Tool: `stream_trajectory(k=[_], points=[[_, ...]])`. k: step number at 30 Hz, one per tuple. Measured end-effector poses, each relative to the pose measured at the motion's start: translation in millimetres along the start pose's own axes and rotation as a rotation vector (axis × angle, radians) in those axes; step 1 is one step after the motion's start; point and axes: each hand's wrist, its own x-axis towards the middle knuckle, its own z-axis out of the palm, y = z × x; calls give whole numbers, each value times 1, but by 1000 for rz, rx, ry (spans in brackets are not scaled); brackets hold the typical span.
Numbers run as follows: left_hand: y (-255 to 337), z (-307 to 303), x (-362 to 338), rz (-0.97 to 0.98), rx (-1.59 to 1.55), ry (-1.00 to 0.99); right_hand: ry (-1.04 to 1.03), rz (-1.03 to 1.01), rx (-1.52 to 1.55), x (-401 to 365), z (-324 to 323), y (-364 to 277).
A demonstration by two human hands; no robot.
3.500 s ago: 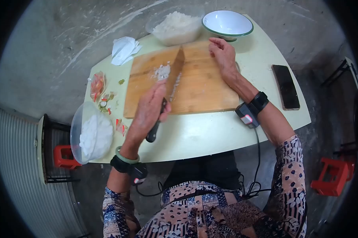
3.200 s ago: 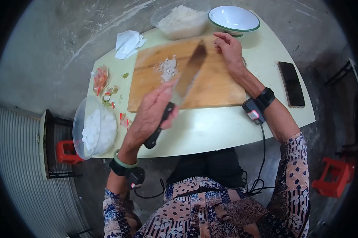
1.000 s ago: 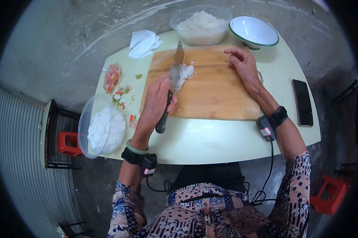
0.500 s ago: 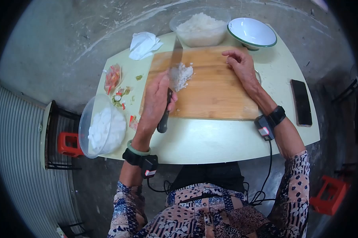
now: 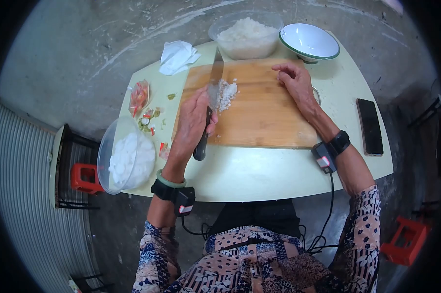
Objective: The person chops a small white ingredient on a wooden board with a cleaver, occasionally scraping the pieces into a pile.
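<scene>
My left hand (image 5: pixel 193 117) is closed round the black handle of a kitchen knife (image 5: pixel 217 68), whose broad blade points away from me over the left part of a wooden cutting board (image 5: pixel 274 117). Against the blade's right side lies a small heap of finely chopped white food (image 5: pixel 227 94); its kind I cannot make out. At the board's right side rests my right hand (image 5: pixel 296 84), empty, with the fingers loosely bent and a gap between thumb and forefinger.
Behind the board stand a clear bowl of white shreds (image 5: pixel 247 36) and a green-rimmed white bowl (image 5: pixel 309 41). To the left are a crumpled tissue (image 5: pixel 178 57), a bag of red-and-white pieces (image 5: pixel 139 96), scraps and a clear bowl of white chunks (image 5: pixel 132 161). A phone (image 5: pixel 369 127) lies right.
The knife blade was blurred by motion and now looks sharp, about in the same place beside the white heap. My right hand has hardly moved.
</scene>
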Motion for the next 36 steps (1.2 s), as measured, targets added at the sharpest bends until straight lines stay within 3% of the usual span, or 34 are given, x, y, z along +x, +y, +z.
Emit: stream_trajectory(k=[36], points=[[7, 14, -21, -1, 74, -7, -7, -37, -21, 5, -1, 11]])
